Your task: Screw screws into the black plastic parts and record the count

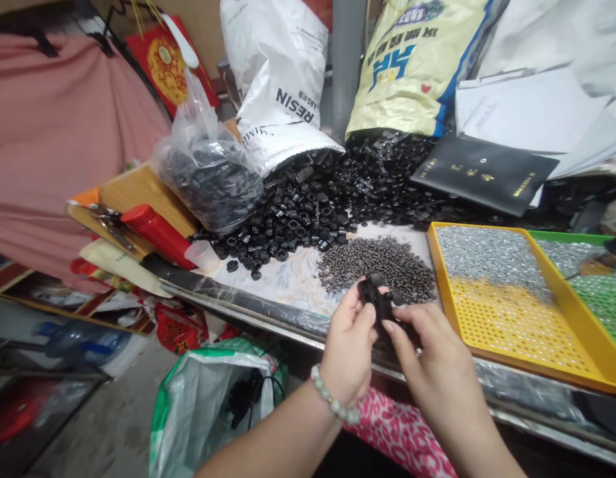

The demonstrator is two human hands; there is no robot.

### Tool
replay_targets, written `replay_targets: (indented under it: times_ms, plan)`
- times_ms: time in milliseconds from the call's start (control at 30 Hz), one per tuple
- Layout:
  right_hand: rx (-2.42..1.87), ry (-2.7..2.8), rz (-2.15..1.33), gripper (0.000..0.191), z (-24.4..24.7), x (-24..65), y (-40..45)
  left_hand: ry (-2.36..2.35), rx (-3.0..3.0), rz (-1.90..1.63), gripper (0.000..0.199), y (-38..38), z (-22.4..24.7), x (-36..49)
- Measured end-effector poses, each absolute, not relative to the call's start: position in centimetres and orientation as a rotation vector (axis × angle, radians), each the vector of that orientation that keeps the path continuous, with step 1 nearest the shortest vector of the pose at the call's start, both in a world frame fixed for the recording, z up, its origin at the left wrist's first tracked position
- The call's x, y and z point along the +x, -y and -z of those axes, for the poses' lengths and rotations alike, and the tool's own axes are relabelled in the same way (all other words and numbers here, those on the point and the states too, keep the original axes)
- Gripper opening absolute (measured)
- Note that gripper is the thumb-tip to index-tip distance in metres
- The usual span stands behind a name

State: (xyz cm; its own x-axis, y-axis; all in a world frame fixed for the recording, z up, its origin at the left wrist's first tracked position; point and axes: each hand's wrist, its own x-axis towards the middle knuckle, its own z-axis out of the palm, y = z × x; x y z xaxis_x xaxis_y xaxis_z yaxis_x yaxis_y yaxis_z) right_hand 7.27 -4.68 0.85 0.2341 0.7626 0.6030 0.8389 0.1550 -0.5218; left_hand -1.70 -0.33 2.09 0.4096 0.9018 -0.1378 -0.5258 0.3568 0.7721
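My left hand (348,348), with a beaded bracelet at the wrist, is closed around a small black plastic part (376,297) in front of the table edge. My right hand (435,355) grips the same black part from the right, thumb and fingers pressed on it. Round black knobs stick out at its top; its lower end is hidden by my fingers. Just behind my hands lies a heap of small metal pieces (378,265). Further back spreads a pile of black plastic rings and parts (288,219).
A yellow perforated tray (517,345) with silvery pieces stands right, beside a green tray (599,309). A red bottle (156,232) and clear cup (202,255) are left. White (283,79) and yellow (402,73) sacks stand behind. An open bag (188,405) sits below the table edge.
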Motion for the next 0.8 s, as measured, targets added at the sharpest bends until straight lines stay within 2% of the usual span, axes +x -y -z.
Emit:
replay_targets:
  times_ms: [133, 567, 800]
  plan:
    - [-1.592, 1.599, 0.237, 0.011, -1.3, 6.8, 4.4, -0.591, 0.693, -0.998, 0.031, 0.2, -2.3, -1.9]
    - [-1.607, 1.721, 0.244, 0.008, -0.2, 7.6, 4.7, -0.596, 0.944, -1.002, 0.026, 0.3, -1.3, -1.6]
    - [-1.645, 1.652, 0.24, 0.018, -0.8, 7.0, 4.8, -0.637, 1.001, -1.008, 0.027, 0.4, -1.6, -1.6]
